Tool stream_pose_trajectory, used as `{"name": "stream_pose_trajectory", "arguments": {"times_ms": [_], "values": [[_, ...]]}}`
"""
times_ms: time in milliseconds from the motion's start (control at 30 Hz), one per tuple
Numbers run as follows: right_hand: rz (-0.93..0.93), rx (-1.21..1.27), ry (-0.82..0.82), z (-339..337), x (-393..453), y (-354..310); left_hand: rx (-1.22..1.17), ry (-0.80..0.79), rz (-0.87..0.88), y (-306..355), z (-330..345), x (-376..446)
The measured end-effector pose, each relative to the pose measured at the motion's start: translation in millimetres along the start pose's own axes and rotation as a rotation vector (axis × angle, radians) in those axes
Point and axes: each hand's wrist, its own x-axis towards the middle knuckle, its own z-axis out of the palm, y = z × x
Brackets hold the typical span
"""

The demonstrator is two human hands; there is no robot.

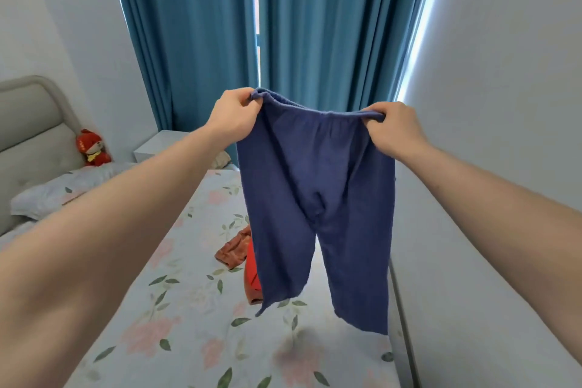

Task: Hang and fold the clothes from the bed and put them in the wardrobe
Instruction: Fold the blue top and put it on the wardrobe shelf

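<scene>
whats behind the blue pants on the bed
Behind the blue pants, red and rust-brown clothes lie on the floral bed. The pants cover their right part, so their full extent is hidden.

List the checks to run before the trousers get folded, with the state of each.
1. Left hand grips waistband: ok.
2. Right hand grips waistband: ok.
3. Trousers hang open, legs apart: ok.
4. Hems clear of the bed: ok.
5. Bed free for laying them flat: not ok, red clothes lie behind them.
6. Wardrobe within reach: cannot tell, not in view.
</scene>
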Motion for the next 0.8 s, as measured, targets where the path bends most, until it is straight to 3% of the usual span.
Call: {"name": "stream_pose_trajectory", "arguments": {"times_ms": [167, 300, 467, 800], "values": [[-0.082, 0.02, -0.018, 7, -5, 8, 0.007, 0.014, 0.086, -7, -5, 1], [-0.019, 0.023, -0.053, 41, -34, 35, 0.024, -0.072, 0.081, -38, 13, -22], [0.066, -0.035, -0.271, 99, -104, 81, -0.015, -0.233, 0.063, -101, 49, -93], [0.36, -0.198, -0.765, 240, -307, 200, 0.052, -0.624, -0.412, -309, 147, -301]]}}
